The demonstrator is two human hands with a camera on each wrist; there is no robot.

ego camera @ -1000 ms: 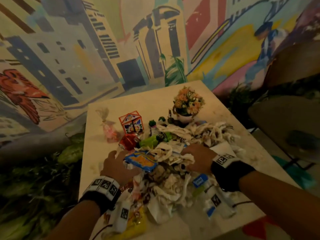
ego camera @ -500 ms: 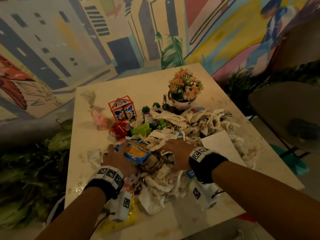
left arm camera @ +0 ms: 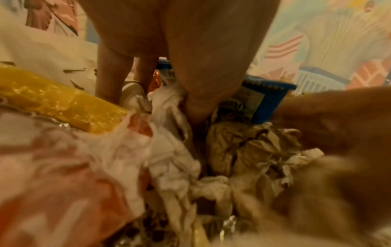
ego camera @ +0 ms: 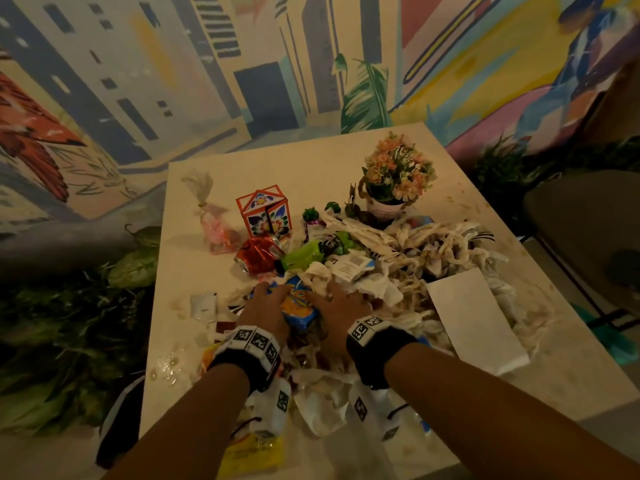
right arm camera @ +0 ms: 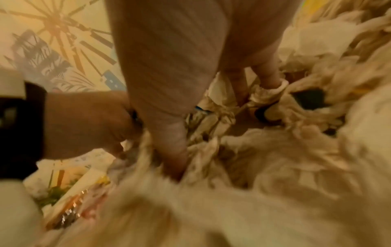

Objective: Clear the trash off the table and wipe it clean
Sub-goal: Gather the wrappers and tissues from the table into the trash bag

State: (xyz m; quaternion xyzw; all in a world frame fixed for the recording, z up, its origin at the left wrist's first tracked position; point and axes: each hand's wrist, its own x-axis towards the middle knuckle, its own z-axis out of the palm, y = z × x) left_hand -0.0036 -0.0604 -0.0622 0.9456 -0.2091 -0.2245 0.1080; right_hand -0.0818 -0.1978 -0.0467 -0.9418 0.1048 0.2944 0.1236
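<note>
A heap of crumpled tissues point(ego camera: 408, 258) and wrappers covers the near half of the pale table point(ego camera: 311, 168). Both hands are buried in it side by side. My left hand point(ego camera: 268, 299) curls its fingers over a blue and orange snack packet point(ego camera: 298, 303), which also shows in the left wrist view as the blue packet point(left arm camera: 268, 100), with the thumb point(left arm camera: 198, 103) pushed into tissue. My right hand point(ego camera: 337, 299) grips tissues; in the right wrist view its thumb point(right arm camera: 169, 133) and fingers point(right arm camera: 268, 75) dig into the paper. A yellow wrapper point(ego camera: 252, 452) lies at the near edge.
Behind the heap stand a flower pot point(ego camera: 394, 178), a decorated box point(ego camera: 265, 213) and a pink gift bag point(ego camera: 216, 230). A crushed red can point(ego camera: 258, 254), a green wrapper point(ego camera: 304, 254) and a flat white sheet point(ego camera: 474, 317) lie around it. A chair point(ego camera: 588, 220) is to the right, plants point(ego camera: 52, 323) to the left.
The two hands have drawn closer together, the right one sliding left toward the snack packet and bunching the tissues between them. The head view has tilted down slightly.
</note>
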